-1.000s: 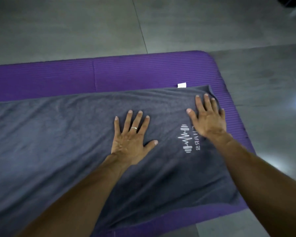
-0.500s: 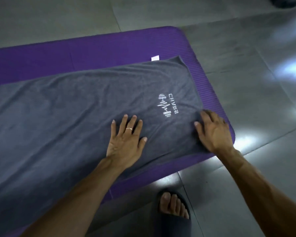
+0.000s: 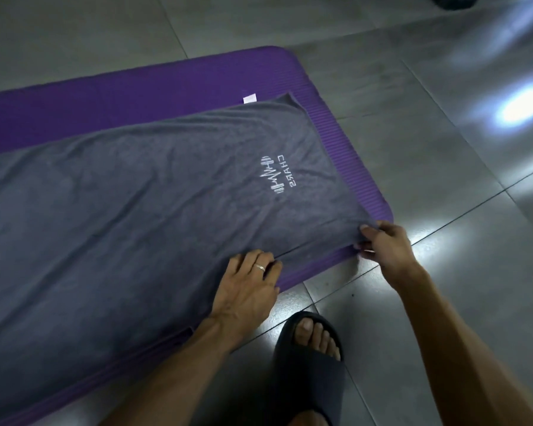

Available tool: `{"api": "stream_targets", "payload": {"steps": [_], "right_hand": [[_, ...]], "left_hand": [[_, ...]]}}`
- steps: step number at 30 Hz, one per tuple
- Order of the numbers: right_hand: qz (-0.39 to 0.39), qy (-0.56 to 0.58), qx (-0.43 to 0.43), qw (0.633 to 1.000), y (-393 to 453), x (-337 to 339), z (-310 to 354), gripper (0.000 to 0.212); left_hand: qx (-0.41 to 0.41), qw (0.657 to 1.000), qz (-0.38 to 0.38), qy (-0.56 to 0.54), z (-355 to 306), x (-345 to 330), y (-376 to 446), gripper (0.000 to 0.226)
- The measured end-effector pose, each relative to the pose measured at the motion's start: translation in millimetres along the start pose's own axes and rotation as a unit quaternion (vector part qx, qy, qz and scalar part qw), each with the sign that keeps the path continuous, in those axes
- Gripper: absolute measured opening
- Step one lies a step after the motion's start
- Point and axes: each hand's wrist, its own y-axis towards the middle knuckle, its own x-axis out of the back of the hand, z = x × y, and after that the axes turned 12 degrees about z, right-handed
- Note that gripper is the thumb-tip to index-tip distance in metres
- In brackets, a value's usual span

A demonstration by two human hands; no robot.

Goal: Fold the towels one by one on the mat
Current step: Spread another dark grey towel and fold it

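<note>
Grey glossy floor tiles [image 3: 443, 149] underfoot, streaked with white glare toward 2 o'clock. Found a charcoal towel [image 3: 136, 195] spread long and nearly flat on a purple mat [image 3: 136, 96], running from 9 o'clock off the frame to its short end near 3 o'clock, with purple border left bare at 12 and along the end. Noted soft, napped terry with shallow wrinkles, a pale stitched logo [image 3: 274, 176] reading mirrored near the short end, and a small white label [image 3: 249, 99] poking out at the far corner. Saw the right hand [image 3: 385, 244] pinching the near corner of the towel between thumb and fingers, the cloth drawn into a taut crease from there; saw the left hand [image 3: 246, 287], ringed, with fingers curled onto the near hem at about 6 o'clock, apparently gripping it, though the fingertips could not be made out. Judged the first fold as only beginning: hem gathered, nothing yet doubled over. Reckoned the next move called for lifting both points together and carrying the near edge toward 12 o'clock to meet the far edge squarely, keeping tension even since limp cloth sags between grips. Ribbed, spongy foam for the mat, corners rounded. Also noted a dark sandal [image 3: 314, 373] on the tiles at 6 o'clock.
</note>
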Motion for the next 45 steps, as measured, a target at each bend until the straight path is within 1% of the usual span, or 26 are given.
{"api": "stream_targets", "payload": {"steps": [3, 5, 6, 9, 10, 12, 14, 15, 17, 19, 20, 24, 25, 27, 30, 32, 33, 34, 37, 38, 39, 40, 42, 43, 44, 45], "right_hand": [[0.016, 0.018, 0.001, 1.0, -9, 9, 4, 0.011], [0.007, 0.003, 0.0, 1.0, -8, 9, 1, 0.005], [-0.004, -0.012, -0.004, 1.0, -3, 8, -3, 0.002], [-0.074, -0.119, -0.021, 0.99, 9, 7, -17, 0.014], [-0.104, -0.156, -0.029, 0.982, 13, 8, -20, 0.017], [-0.163, -0.249, -0.017, 0.954, 13, 5, -22, 0.025], [-0.193, -0.369, 0.108, 0.903, 11, -10, -24, 0.033], [-0.173, -0.408, 0.188, 0.876, 8, -25, -23, 0.037], [-0.04, -0.474, 0.288, 0.831, 4, -61, -27, 0.051], [0.083, -0.552, 0.277, 0.782, 7, -81, -38, 0.062], [0.1, -0.581, 0.248, 0.769, 12, -75, -42, 0.065], [-0.057, -0.565, 0.071, 0.82, 41, -6, -45, 0.076], [-0.082, -0.56, 0.075, 0.821, 49, 4, -36, 0.077], [-0.083, -0.561, 0.167, 0.806, 66, -3, -12, 0.069], [0.019, -0.556, 0.33, 0.762, 98, -55, 25, 0.057], [0.13, -0.594, 0.377, 0.698, 121, -84, 44, 0.059], [0.158, -0.619, 0.383, 0.667, 136, -88, 50, 0.062], [0.158, -0.634, 0.366, 0.662, 154, -84, 58, 0.065], [0.053, -0.624, 0.267, 0.733, 205, -56, 92, 0.071], [0.016, -0.625, 0.277, 0.729, 213, -53, 103, 0.069], [0.001, -0.631, 0.318, 0.708, 215, -58, 111, 0.066], [0.023, -0.633, 0.379, 0.675, 216, -68, 116, 0.062], [0.153, -0.639, 0.485, 0.577, 220, -85, 114, 0.059], [0.205, -0.654, 0.488, 0.54, 226, -88, 115, 0.061], [0.227, -0.668, 0.463, 0.537, 235, -85, 121, 0.065], [0.209, -0.671, 0.434, 0.564, 250, -81, 129, 0.07]], "left_hand": [[0.004, 1.0, -0.011, 0.0, -1, 1, 2, 0.038], [-0.001, 1.0, -0.003, 0.009, -3, -3, 3, 0.033], [-0.005, 1.0, 0.002, 0.01, -5, -6, 3, 0.032], [-0.032, 0.999, 0.003, -0.008, -7, -12, 2, 0.02], [-0.043, 0.999, -0.005, -0.018, -7, -13, 2, 0.014], [-0.046, 0.997, -0.022, -0.052, -6, -8, 5, 0.027], [-0.015, 0.997, -0.034, -0.066, -1, 1, 16, 0.039], [0.009, 0.998, -0.027, -0.058, 4, 3, 25, 0.043], [0.057, 0.998, 0.022, -0.034, 16, 4, 41, 0.055], [0.079, 0.994, 0.076, -0.011, 29, -1, 48, 0.065], [0.082, 0.992, 0.094, 0.0, 34, -5, 47, 0.067], [0.069, 0.993, 0.092, 0.0, 34, -7, 50, 0.069], [0.065, 0.995, 0.077, -0.007, 32, -5, 55, 0.068], [0.067, 0.997, 0.041, -0.018, 31, 2, 75, 0.066], [0.124, 0.992, 0.011, -0.033, 38, 13, 120, 0.065], [0.169, 0.985, 0.031, -0.032, 49, 23, 148, 0.071], [0.185, 0.981, 0.051, -0.03, 56, 26, 158, 0.075], [0.196, 0.978, 0.067, -0.03, 63, 25, 166, 0.079], [0.214, 0.974, 0.073, -0.021, 71, 21, 173, 0.08], [0.216, 0.974, 0.067, -0.016, 71, 20, 173, 0.077], [0.218, 0.974, 0.062, -0.014, 70, 18, 173, 0.076], [0.219, 0.974, 0.053, -0.013, 69, 17, 173, 0.074], [0.213, 0.976, 0.039, -0.007, 69, 16, 173, 0.073], [0.21, 0.977, 0.039, -0.005, 70, 16, 173, 0.073], [0.207, 0.978, 0.04, -0.006, 70, 16, 173, 0.073], [0.206, 0.978, 0.043, -0.006, 71, 15, 173, 0.073]]}}
